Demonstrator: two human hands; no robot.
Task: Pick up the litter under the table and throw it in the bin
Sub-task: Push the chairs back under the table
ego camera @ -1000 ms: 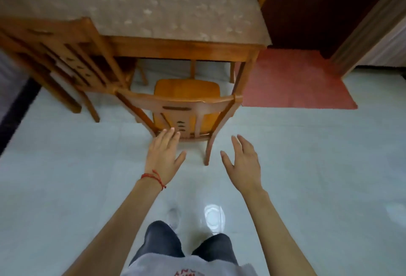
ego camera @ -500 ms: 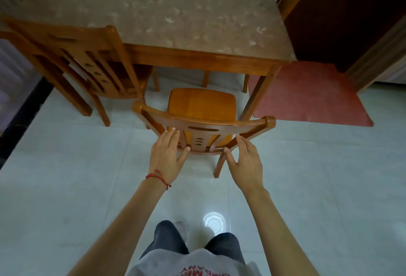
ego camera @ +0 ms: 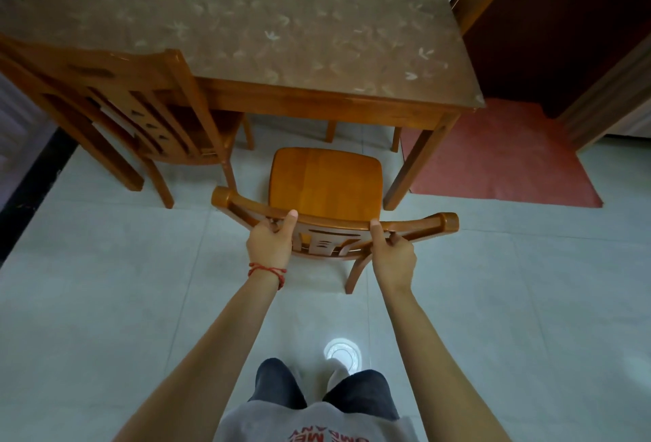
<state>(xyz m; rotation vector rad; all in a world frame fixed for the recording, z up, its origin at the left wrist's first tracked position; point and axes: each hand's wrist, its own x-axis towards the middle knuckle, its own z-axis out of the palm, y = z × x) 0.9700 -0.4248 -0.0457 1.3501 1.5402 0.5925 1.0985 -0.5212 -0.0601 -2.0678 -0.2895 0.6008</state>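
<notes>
**Clearing the way: chair first, litter not yet found**

Gripping the chair point(ego camera: 327, 191) top rail, left hand point(ego camera: 269, 248) and right hand point(ego camera: 394, 258) have fingers clamped on it, at the surface point(ego camera: 246, 19) near edge. No litter or bin is visible; both pickup and throwing remain.

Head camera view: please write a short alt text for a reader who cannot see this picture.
A person's left hand and right hand grip the top rail of a wooden chair standing at a wooden table on a pale tiled floor. A second chair stands to the left, a red mat to the right.
</notes>
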